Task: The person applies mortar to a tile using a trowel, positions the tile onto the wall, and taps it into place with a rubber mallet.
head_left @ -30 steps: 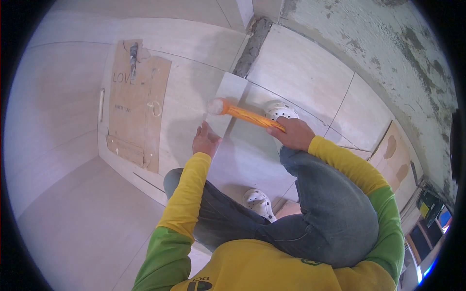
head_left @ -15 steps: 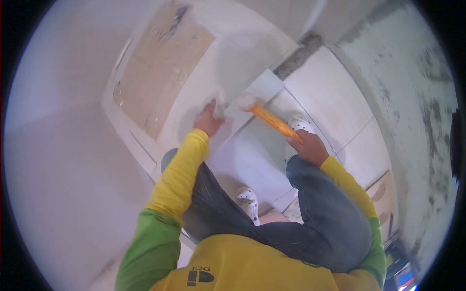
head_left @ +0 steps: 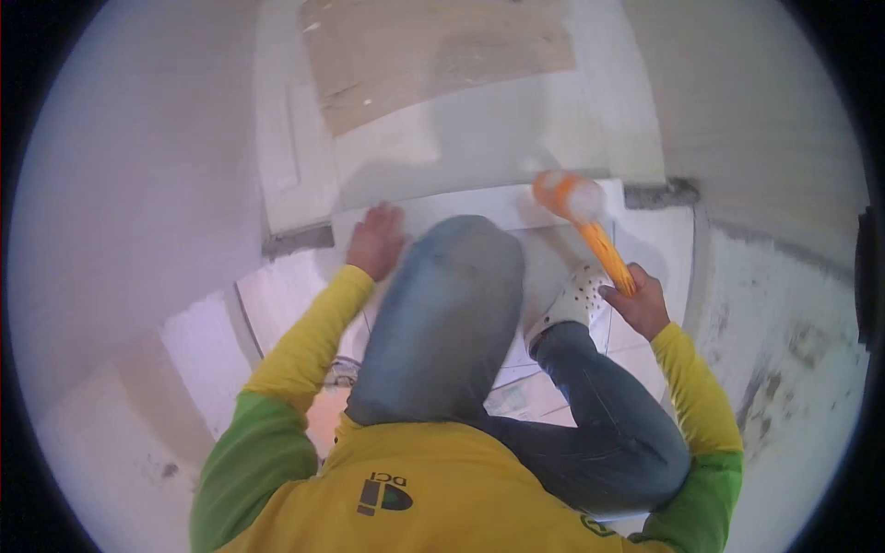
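Observation:
My right hand (head_left: 638,300) is closed around the orange handle of a mallet (head_left: 604,253). The mallet's head, orange and whitish, is up and to the left of that hand, over the right part of a narrow white tile strip (head_left: 470,205). My left hand (head_left: 376,241) has its fingers spread and holds nothing. It is at the left end of the strip, left of my raised knee; whether it touches the surface is unclear.
Brown cardboard (head_left: 433,46) lies on the pale floor ahead. Grey rough gaps (head_left: 662,194) show beside the strip's ends. My white perforated shoe (head_left: 576,300) is below the mallet. Walls rise on both sides.
The view has turned, so the strip now runs across the frame. My left knee has come up between my hands. The mallet is still in my right hand, its head turned.

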`<state>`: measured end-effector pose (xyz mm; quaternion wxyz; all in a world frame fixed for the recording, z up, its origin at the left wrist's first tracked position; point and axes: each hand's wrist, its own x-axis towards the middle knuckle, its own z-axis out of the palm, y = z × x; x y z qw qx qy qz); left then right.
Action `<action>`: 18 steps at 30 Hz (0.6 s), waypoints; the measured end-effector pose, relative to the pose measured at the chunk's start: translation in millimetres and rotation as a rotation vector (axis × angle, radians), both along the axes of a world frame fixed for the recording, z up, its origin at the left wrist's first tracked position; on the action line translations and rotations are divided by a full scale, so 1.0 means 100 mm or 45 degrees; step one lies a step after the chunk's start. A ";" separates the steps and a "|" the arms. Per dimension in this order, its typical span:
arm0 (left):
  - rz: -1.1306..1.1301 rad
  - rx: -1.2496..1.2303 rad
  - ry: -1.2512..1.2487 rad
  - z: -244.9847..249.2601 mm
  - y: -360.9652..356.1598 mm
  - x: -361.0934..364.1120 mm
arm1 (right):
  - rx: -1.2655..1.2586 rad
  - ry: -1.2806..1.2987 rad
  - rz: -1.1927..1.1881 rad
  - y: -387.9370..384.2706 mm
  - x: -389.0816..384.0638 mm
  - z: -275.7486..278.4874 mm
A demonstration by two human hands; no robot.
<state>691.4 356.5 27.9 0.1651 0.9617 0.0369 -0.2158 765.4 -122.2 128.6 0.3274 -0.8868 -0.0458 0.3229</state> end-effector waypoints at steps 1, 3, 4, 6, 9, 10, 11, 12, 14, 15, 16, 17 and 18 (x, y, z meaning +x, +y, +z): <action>0.022 0.094 0.136 0.03 -0.17 -0.09 | -0.010 0.009 0.014 0.06 0.06 -0.03; 0.162 0.032 0.121 0.08 -0.43 -0.46 | -0.140 -0.029 0.135 0.13 0.04 0.01; 0.227 0.009 0.095 0.07 -0.62 -0.61 | -0.264 -0.071 0.183 0.15 0.03 0.03; 0.324 -0.041 0.063 0.10 -0.84 -0.65 | -0.237 -0.054 0.233 0.30 -0.02 0.04; 0.441 -0.082 0.124 0.42 -1.06 -0.57 | -0.203 0.052 0.281 0.63 0.06 0.20; 0.437 -0.103 0.181 0.50 -1.03 -0.53 | -0.207 0.110 0.314 0.82 0.08 0.27; 0.493 -0.109 0.184 0.52 -1.02 -0.52 | -0.216 0.163 0.352 1.03 0.09 0.35; 0.467 -0.118 0.178 0.54 -0.99 -0.50 | -0.221 0.198 0.392 1.27 0.10 0.37; 0.457 -0.143 0.116 0.34 -0.98 -0.60 | -0.233 0.250 0.457 1.68 0.02 0.30; 0.491 -0.150 0.103 0.34 -0.94 -0.60 | -0.244 0.250 0.489 1.91 -0.01 0.28; 0.468 -0.160 0.110 0.33 -0.91 -0.61 | -0.257 0.247 0.527 2.11 -0.02 0.21; 0.445 -0.171 0.117 0.32 -0.89 -0.63 | -0.271 0.244 0.564 2.29 -0.04 0.15; 0.476 -0.175 0.104 0.31 -0.86 -0.64 | -0.277 0.231 0.595 2.43 -0.01 0.07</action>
